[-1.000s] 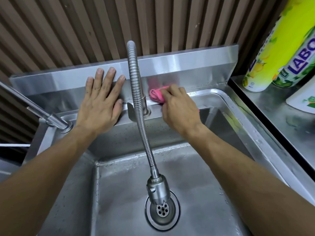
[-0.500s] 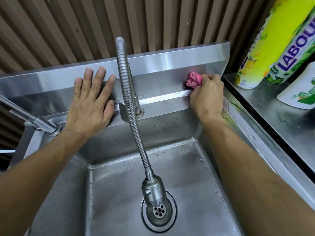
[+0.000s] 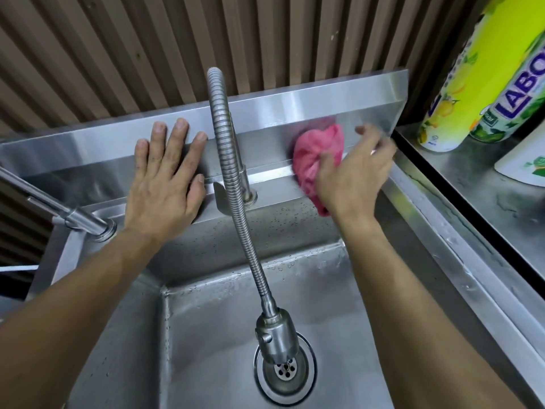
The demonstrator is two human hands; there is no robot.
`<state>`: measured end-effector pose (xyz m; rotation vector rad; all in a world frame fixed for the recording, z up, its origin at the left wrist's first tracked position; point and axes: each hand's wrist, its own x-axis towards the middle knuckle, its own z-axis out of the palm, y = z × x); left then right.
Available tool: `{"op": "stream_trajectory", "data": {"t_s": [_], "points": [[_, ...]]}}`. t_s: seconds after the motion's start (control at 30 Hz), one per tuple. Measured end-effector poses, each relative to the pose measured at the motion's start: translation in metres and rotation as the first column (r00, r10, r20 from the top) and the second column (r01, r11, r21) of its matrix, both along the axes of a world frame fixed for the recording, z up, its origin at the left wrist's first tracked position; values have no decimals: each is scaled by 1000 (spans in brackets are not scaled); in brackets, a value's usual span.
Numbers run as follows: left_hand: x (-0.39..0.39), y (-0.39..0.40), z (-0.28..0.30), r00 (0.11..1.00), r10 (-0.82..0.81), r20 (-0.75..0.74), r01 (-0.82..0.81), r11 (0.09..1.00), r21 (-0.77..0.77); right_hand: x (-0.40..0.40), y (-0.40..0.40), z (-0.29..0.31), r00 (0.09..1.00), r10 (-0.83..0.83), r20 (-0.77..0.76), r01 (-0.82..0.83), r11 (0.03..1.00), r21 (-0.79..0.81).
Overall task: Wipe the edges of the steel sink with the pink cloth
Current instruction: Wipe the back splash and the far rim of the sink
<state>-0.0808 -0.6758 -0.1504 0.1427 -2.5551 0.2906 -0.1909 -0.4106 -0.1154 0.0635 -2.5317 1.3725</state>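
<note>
The steel sink (image 3: 442,231) fills the view, with a raised back splash and a flat back ledge. My right hand (image 3: 354,178) grips the bunched pink cloth (image 3: 315,154) against the back splash and ledge, near the sink's right rear corner; its fingers are blurred. My left hand (image 3: 168,184) lies flat with straight fingers on the back splash, left of the faucet, holding nothing.
A flexible coiled faucet (image 3: 233,184) rises from the back ledge between my hands and hangs over the drain (image 3: 284,370). A second tap (image 3: 73,216) juts in at left. On the steel counter at right stand a yellow-green bottle (image 3: 460,93), a green Labour bottle (image 3: 519,95) and a white container (image 3: 528,163).
My right hand swept the pink cloth from beside the faucet to the right rear corner, then back a little left with the cloth more spread. My left hand stayed put.
</note>
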Motion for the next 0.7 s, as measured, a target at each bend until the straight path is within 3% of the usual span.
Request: {"op": "stream_trajectory", "data": {"t_s": [0.03,0.07,0.13,0.3,0.4,0.5,0.57,0.63,0.7], "points": [[0,0,0,1000,0,2,0,1000,4,1,1,-3,981,-32,-192,75,972,223],[1,0,0,1000,-1,2,1,1000,8,1,2,-3,957,12,-291,86,942,325],[0,0,0,1000,0,-3,0,1000,6,-1,4,-5,941,129,-314,19,903,428],[0,0,0,1000,-5,-12,6,1000,6,2,0,-27,942,188,-276,36,764,644],[0,0,0,1000,-9,-8,9,1000,-4,-11,7,-37,955,266,-133,-137,791,597],[-2,2,0,1000,-14,-27,14,1000,9,-6,-2,-38,958,222,-184,-122,889,441],[-1,3,1,998,-5,-63,8,998,59,13,-22,-30,916,354,-186,-293,911,291],[1,5,2,994,11,-112,2,993,115,27,-42,-30,762,614,-204,-542,778,317],[4,7,3,987,28,-158,-1,986,166,18,-44,-33,630,742,-228,-640,663,388]]}}
